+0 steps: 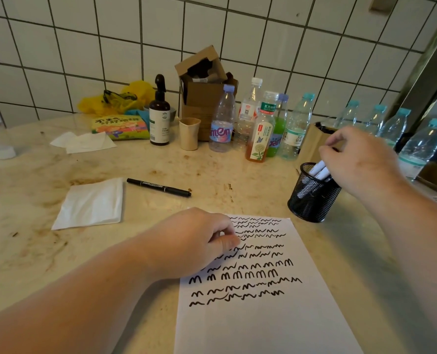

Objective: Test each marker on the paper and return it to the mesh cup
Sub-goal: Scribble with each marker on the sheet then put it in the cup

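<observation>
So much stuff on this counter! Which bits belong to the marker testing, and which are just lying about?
For the job: paper, mesh cup, white markers in it, black marker, left hand, right hand.

Lying about: bottles, spray bottle, cardboard box, beige cup, napkin, snack bag.

You have one view, worn on your head: it looks forward and down, close over the table's (161,162) near edge, and faces the tiled wall (84,47) behind its far edge.

Two bare forearms, left hand (194,241), right hand (360,159), no sleeves visible
</observation>
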`<state>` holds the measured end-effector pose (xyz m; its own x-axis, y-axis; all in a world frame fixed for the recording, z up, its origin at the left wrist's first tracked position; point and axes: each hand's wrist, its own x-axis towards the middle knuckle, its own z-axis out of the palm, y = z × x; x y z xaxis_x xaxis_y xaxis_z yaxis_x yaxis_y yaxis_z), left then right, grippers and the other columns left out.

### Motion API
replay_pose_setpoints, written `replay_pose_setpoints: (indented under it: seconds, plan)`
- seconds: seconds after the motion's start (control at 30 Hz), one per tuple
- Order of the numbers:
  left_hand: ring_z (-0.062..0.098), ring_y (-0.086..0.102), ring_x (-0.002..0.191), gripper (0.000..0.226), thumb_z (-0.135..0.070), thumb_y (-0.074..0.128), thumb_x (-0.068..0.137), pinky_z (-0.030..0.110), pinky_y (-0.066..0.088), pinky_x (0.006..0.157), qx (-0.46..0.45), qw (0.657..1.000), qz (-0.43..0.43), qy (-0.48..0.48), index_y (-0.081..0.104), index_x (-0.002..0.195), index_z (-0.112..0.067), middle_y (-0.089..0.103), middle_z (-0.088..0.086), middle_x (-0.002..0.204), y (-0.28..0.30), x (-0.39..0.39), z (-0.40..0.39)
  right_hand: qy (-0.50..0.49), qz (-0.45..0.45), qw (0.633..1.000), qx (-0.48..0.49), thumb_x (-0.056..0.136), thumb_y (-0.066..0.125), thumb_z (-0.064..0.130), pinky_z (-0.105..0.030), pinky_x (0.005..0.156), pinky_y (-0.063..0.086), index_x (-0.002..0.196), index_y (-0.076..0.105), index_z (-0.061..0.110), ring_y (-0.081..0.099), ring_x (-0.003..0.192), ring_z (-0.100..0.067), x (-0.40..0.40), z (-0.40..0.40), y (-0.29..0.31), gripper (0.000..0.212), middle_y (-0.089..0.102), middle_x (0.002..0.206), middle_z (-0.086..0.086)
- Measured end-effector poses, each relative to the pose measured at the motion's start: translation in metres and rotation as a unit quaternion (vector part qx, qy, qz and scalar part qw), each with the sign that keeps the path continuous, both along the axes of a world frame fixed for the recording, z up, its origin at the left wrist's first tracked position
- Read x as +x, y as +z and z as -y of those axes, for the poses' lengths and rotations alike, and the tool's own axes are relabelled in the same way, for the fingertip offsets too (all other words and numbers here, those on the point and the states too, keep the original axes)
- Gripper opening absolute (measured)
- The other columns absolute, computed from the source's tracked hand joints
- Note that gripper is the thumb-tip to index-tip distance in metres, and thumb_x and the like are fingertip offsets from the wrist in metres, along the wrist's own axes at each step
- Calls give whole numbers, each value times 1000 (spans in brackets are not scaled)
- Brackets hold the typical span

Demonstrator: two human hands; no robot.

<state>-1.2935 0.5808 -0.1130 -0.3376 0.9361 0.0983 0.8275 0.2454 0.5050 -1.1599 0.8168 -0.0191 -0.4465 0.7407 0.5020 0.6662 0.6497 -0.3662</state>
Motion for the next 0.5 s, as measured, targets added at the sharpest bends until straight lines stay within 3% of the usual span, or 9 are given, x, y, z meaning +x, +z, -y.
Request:
replay_pose_setpoints:
  seconds: [0.1, 0.2, 0.3, 0.4, 0.5]
  plan:
    - [4, 53, 51, 22, -53, 50, 96, 20, 40, 49, -2, 1000, -2, -2, 65, 102, -39, 68, -9, 71, 0, 1, 1, 8, -33, 999, 13, 90, 62, 38, -33, 61, 44, 107, 60, 29, 60, 77, -28, 2, 0, -1, 19, 65, 86, -2]
    - [3, 56, 55, 22, -52, 49, 96, 19, 42, 50, -6, 1000, -7, -4, 65, 102, -38, 67, -12, 70, 0, 2, 0, 55, -85, 995, 23, 91, 65, 31, -24, 52, 36, 104, 62, 26, 53, 63, -11, 2, 18, -3, 14, 56, 75, 7]
    - [-3, 55, 56, 21, -50, 50, 97, 15, 36, 49, -13, 1000, -16, -3, 66, 103, -39, 64, -16, 67, 1, 4, -1, 158, -30, 987, 23, 94, 63, 25, -20, 51, 33, 99, 66, 25, 51, 61, -4, -14, 50, -17, 5, 54, 72, 13]
    - [-1, 55, 61, 19, -44, 49, 99, 17, 41, 55, -22, 999, -30, -4, 66, 105, -37, 64, -17, 73, 1, 5, -1, 281, 88, 955, -25, 96, 60, 22, -23, 69, 48, 101, 71, 22, 57, 82, -6, -45, 73, -41, 12, 60, 92, 8]
    - [3, 55, 61, 22, -30, 47, 97, 22, 46, 58, -40, 998, -40, 3, 66, 103, -38, 65, -13, 77, 2, 3, -2, 352, 169, 917, -75, 99, 52, 22, -26, 89, 40, 112, 71, 24, 53, 116, -15, -81, 87, -62, 23, 58, 123, 5]
